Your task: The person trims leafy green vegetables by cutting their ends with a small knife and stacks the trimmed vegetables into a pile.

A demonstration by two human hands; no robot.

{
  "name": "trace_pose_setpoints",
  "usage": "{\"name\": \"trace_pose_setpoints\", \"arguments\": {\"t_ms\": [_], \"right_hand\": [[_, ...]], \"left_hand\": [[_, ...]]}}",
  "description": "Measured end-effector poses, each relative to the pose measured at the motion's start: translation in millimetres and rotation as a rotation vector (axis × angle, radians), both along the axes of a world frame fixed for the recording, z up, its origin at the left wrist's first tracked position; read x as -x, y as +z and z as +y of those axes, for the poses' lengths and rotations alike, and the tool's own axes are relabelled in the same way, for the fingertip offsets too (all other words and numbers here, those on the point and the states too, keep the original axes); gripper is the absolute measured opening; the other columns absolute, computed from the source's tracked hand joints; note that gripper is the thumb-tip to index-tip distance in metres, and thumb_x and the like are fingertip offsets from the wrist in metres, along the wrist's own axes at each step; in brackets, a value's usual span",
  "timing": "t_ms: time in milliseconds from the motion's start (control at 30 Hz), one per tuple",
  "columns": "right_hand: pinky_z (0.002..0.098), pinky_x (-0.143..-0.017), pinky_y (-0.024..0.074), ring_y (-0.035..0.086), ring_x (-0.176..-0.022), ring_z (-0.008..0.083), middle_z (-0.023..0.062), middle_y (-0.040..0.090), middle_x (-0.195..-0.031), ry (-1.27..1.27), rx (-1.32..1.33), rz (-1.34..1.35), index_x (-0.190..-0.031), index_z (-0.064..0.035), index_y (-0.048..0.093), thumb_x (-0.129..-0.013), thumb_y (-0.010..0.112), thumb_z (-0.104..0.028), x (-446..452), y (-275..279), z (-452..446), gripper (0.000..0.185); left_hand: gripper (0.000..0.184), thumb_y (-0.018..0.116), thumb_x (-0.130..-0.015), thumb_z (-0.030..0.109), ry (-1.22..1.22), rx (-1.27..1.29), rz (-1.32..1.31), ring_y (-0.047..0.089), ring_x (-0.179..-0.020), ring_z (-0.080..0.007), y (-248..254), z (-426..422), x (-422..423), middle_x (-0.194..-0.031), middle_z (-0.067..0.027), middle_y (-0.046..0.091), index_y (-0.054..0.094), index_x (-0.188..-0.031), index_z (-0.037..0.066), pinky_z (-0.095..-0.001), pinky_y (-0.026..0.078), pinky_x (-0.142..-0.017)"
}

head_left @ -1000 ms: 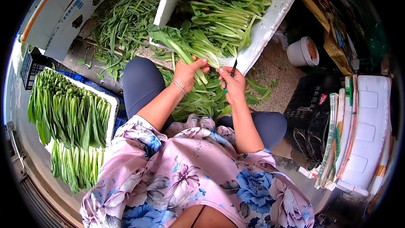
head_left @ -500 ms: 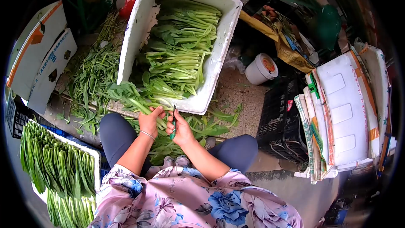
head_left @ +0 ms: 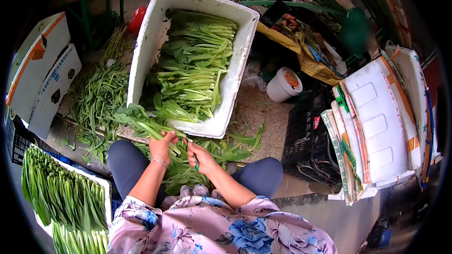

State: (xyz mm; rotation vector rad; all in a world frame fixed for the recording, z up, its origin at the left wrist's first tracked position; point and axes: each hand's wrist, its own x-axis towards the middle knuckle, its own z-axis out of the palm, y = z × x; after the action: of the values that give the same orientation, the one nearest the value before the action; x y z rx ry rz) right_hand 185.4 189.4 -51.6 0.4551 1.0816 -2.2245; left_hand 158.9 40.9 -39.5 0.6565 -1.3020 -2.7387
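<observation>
My left hand (head_left: 162, 147) is closed around a bunch of leafy greens (head_left: 140, 121), its leaves pointing up and left and its cut-end stalks toward my right hand. My right hand (head_left: 202, 157) grips a small knife with a green handle (head_left: 196, 162), just right of the stalk ends; its blade is hard to make out. Just beyond my hands, a tilted white foam box (head_left: 239, 80) holds rows of leafy greens (head_left: 195, 73). Loose leaves (head_left: 181, 171) lie on the ground beneath my hands, between my knees.
At lower left, another container (head_left: 107, 193) holds upright bundled greens (head_left: 66, 190). A heap of stripped leaves (head_left: 101, 96) lies left of the foam box. To the right are a white bucket (head_left: 284, 85), a black crate (head_left: 308, 136) and stacked foam panels (head_left: 376, 117).
My right hand and the knife have shifted slightly down, away from the stalk ends. The view has tilted a little, so the foam box sits lower and further left.
</observation>
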Motion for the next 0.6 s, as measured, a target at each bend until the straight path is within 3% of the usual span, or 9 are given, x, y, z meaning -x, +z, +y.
{"name": "trace_pose_setpoints", "arguments": {"t_ms": [100,133,200,233,300,333,433,533,600], "right_hand": [[0.0184,-0.039,0.0266,0.036,-0.046,0.0040,-0.0054,0.043,-0.060,0.129,-0.324,-0.002,-0.105,-0.0140,0.056,-0.084,0.055,-0.031,-11,-23,13,0.027],[0.0184,-0.039,0.0266,0.036,-0.046,0.0040,-0.0054,0.043,-0.060,0.126,-0.324,-0.004,-0.105,-0.0140,0.056,-0.084,0.055,-0.031,-16,-36,19,0.027],[0.0195,-0.038,0.0281,0.037,-0.044,0.0040,-0.0044,0.046,-0.057,0.356,-0.756,0.019,-0.102,-0.0101,0.058,-0.082,0.058,-0.029,-23,-53,27,0.028],[0.0195,-0.038,0.0281,0.037,-0.044,0.0040,-0.0044,0.046,-0.057,0.355,-0.757,0.018,-0.102,-0.0101,0.058,-0.082,0.058,-0.029,-27,-56,28,0.028],[0.0204,-0.036,0.0263,0.037,-0.043,0.0036,-0.0035,0.046,-0.056,0.466,-1.068,0.190,-0.104,-0.0047,0.059,-0.081,0.059,-0.028,-32,-57,30,0.033],[0.0204,-0.036,0.0263,0.037,-0.043,0.0036,-0.0035,0.046,-0.056,0.462,-1.069,0.191,-0.104,-0.0047,0.059,-0.081,0.059,-0.028,-30,-46,27,0.033],[0.0187,-0.038,0.0269,0.035,-0.043,0.0036,-0.0031,0.045,-0.056,-0.106,-0.691,0.345,-0.113,-0.0042,0.054,-0.083,0.056,-0.029,-14,-5,13,0.039],[0.0183,-0.039,0.0277,0.035,-0.043,0.0035,-0.0034,0.045,-0.056,-0.085,-0.445,0.378,-0.105,-0.0052,0.056,-0.085,0.053,-0.033,1,27,6,0.034],[0.0183,-0.039,0.0281,0.036,-0.043,0.0035,-0.0034,0.046,-0.056,0.002,-0.497,0.361,-0.099,-0.0055,0.056,-0.086,0.051,-0.034,12,21,1,0.032]], "left_hand": [[0.024,0.062,-0.072,-0.006,0.003,-0.009,0.014,0.058,-0.065,-0.0159,2,0,0,-0.074,-0.0043,0.055,0.043,-0.077,0.007,-0.0281,0.051,-0.057],[0.024,0.062,-0.072,-0.005,-0.006,-0.019,0.021,0.058,-0.066,-0.0159,3,1,-1,-0.074,-0.0043,0.055,0.043,-0.078,0.007,-0.0283,0.051,-0.057],[0.023,0.062,-0.072,-0.005,-0.029,0.000,0.018,0.058,-0.066,-0.0158,-2,0,1,-0.074,-0.0040,0.055,0.043,-0.079,0.007,-0.0281,0.051,-0.057],[0.022,0.062,-0.072,-0.005,-0.050,0.017,0.018,0.058,-0.066,-0.0156,-4,-1,2,-0.074,-0.0037,0.055,0.044,-0.079,0.007,-0.0279,0.051,-0.057],[0.021,0.061,-0.072,-0.005,-0.088,0.029,0.000,0.057,-0.066,-0.0152,-4,0,1,-0.074,-0.0032,0.055,0.046,-0.080,0.006,-0.0273,0.050,-0.056],[0.020,0.061,-0.073,-0.005,-0.121,0.041,-0.015,0.057,-0.066,-0.0149,-4,1,1,-0.074,-0.0026,0.055,0.047,-0.082,0.006,-0.0267,0.050,-0.055],[0.020,0.061,-0.073,-0.004,-0.185,0.070,-0.016,0.057,-0.066,-0.0137,-9,3,0,-0.074,-0.0020,0.056,0.051,-0.088,0.005,-0.0254,0.049,-0.055],[0.023,0.062,-0.072,-0.003,-0.211,0.094,0.002,0.057,-0.066,-0.0128,-6,8,-1,-0.075,-0.0022,0.057,0.053,-0.092,0.004,-0.0247,0.048,-0.054],[0.023,0.062,-0.072,-0.002,-0.214,0.122,0.010,0.057,-0.067,-0.0124,-6,9,-2,-0.075,-0.0023,0.058,0.054,-0.093,0.004,-0.0246,0.047,-0.054]]}}
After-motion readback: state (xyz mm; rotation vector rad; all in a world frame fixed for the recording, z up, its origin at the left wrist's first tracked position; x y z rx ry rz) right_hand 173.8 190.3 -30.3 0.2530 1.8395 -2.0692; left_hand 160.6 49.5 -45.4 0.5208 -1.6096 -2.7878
